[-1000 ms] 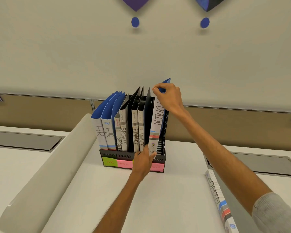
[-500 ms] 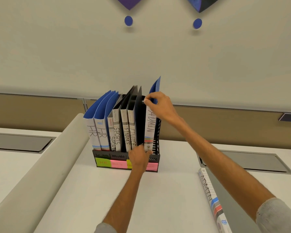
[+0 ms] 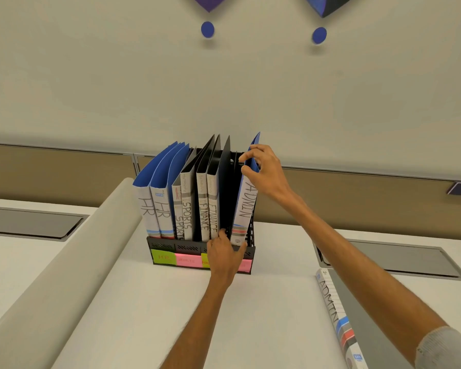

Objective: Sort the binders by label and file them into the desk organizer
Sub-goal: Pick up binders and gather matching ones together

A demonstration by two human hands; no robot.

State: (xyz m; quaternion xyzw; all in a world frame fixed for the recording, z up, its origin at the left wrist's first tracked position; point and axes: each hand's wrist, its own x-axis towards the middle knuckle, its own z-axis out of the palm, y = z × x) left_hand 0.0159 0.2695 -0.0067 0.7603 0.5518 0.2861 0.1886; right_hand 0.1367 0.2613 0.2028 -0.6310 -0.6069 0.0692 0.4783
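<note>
Seating ADMIN binder in rightmost slot of desk organizer [image 3: 170, 246], 12 o'clock.

Left hand [image 3: 224, 255] steadies the base of the ADMIN binder [image 3: 244, 209]; right hand [image 3: 264, 171] pinches its top. Second ADMIN binder [image 3: 335, 318] lies at 4 o'clock. Risk: the tilted binder may snag the black divider [image 3: 225, 187] and jam.

I saw a black mesh plastic desk organizer [image 3: 170, 246] wearing green and pink paper labels [image 3: 163, 258], perhaps yellow too; blue-backed white-spined cardboard binders [image 3: 154, 182] beside black ones [image 3: 213, 166].
</note>
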